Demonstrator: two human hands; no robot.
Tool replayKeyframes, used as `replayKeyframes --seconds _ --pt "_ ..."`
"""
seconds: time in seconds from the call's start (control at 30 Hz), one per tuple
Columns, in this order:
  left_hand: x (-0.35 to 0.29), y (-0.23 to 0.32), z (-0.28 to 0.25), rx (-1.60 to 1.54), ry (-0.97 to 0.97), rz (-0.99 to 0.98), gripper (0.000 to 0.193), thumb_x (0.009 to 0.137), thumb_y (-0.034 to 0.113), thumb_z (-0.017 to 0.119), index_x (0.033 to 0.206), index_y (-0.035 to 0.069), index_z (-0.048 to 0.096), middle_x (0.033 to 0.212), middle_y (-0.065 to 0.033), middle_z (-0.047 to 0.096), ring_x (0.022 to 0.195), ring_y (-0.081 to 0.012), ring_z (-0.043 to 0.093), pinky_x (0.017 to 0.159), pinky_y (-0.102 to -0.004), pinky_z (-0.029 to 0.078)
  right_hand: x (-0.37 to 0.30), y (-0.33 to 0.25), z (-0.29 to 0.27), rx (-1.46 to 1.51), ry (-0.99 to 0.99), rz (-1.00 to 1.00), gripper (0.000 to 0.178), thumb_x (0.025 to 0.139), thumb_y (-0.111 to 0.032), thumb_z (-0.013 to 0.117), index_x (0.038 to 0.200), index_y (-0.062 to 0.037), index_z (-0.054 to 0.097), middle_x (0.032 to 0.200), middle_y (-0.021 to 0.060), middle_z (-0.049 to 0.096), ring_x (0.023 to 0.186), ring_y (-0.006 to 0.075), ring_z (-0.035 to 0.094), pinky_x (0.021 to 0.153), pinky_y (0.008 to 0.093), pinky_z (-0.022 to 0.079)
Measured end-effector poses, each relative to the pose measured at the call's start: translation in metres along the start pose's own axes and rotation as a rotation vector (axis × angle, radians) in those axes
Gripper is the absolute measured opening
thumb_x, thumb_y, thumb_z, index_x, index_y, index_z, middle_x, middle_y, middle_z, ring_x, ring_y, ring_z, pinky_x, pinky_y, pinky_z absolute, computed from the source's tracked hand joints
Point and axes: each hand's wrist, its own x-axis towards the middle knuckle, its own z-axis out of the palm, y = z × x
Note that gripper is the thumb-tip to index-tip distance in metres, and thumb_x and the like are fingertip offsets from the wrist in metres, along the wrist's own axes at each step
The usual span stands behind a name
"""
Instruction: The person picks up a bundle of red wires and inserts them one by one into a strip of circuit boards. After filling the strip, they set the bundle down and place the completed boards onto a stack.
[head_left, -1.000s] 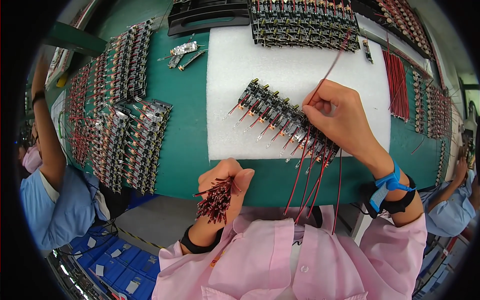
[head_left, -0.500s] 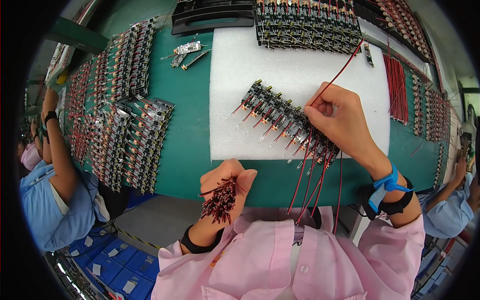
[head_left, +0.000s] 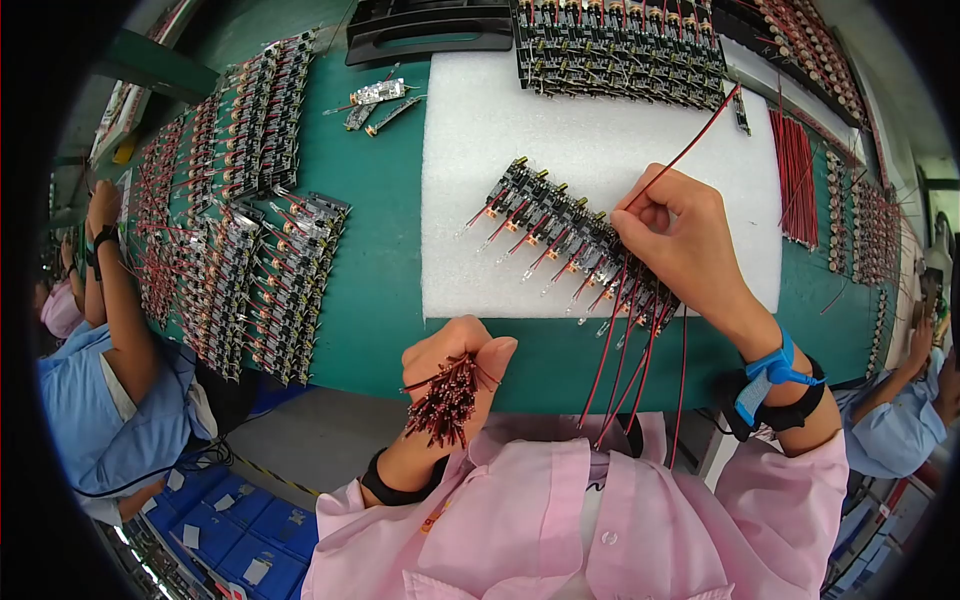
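My right hand (head_left: 685, 235) is closed in a pinch on a thin red wire (head_left: 692, 143), which slants up and away to the right. Its fingertips are over a row of joined small circuit boards (head_left: 545, 215), lying tilted on a white foam sheet (head_left: 475, 115). Short red leads and clear bulbs line the near side of the row. From its right end several long dark red wires (head_left: 601, 375) hang over the table edge. Below the foam, my left hand (head_left: 460, 345) is wrapped round a bundle of red and black wires (head_left: 445, 405), their ends pointing toward me.
Rows of wired boards (head_left: 290, 290) cover the green table (head_left: 375, 220) at left; loose boards (head_left: 378, 95) and a black tray (head_left: 430, 35) are farther back. More boards (head_left: 620, 60) stack behind the foam. Red wires (head_left: 793, 180) lie at right. Co-workers in blue (head_left: 110, 400) flank me.
My two hands, the held wire and the bundle stay almost where they were. At left, part of a co-worker's other arm has come into view above the blue boxes.
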Motion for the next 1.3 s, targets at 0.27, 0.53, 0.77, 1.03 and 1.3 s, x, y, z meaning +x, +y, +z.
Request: replayKeyframes --seconds 0.27,0.53,0.77,1.03,1.3 --pt "-0.001 0.005 -0.003 -0.008 -0.083 -0.043 0.022 0.079 0.016 0.051 0.065 0.002 0.042 0.056 -0.0045 0.045 0.05 -0.0089 0.038 0.046 -0.0207 0.031 0.0 0.0 0.002 -0.014 0.021 0.015 0.006 0.065 -0.001 0.056 0.063 0.0019 0.052 0.057 -0.0004 0.048 0.052 0.004 0.039 0.048 0.018 0.032" --pt "-0.001 0.008 -0.006 -0.018 -0.115 -0.103 0.023 0.079 0.018 0.051 0.065 0.002 0.043 0.057 -0.0022 0.044 0.051 -0.0078 0.036 0.047 -0.0207 0.03 -0.003 0.001 0.006 -0.021 0.047 0.017 0.007 0.066 -0.001 0.056 0.062 0.0018 0.051 0.057 -0.0009 0.047 0.052 0.0033 0.04 0.048 0.0174 0.032" --pt "0.0 0.011 -0.009 0.015 -0.14 -0.13 0.023 0.08 0.019 0.051 0.066 0.003 0.043 0.057 -0.0011 0.043 0.051 -0.0074 0.035 0.047 -0.0207 0.03 -0.003 0.002 0.008 -0.008 0.051 0.009 0.007 0.066 -0.001 0.056 0.062 0.0011 0.05 0.056 -0.0012 0.046 0.052 0.0032 0.04 0.048 0.0174 0.031" --pt "0.002 0.014 -0.009 -0.016 -0.147 -0.14 0.023 0.08 0.019 0.051 0.066 0.003 0.043 0.057 -0.0001 0.042 0.052 -0.0066 0.034 0.048 -0.0206 0.03 -0.003 0.001 0.009 -0.049 0.069 0.003 0.007 0.066 -0.001 0.056 0.062 0.0006 0.05 0.056 -0.0015 0.046 0.052 0.0034 0.039 0.048 0.0177 0.031" --pt "0.001 0.011 -0.01 -0.026 -0.146 -0.126 0.023 0.08 0.019 0.051 0.066 0.003 0.044 0.056 0.0004 0.042 0.051 -0.0062 0.034 0.047 -0.0204 0.03 -0.003 0.0 0.004 -0.185 0.042 -0.226 0.005 0.064 0.002 0.056 0.064 0.0016 0.051 0.059 0.0032 0.047 0.052 0.0096 0.043 0.048 0.0202 0.034"
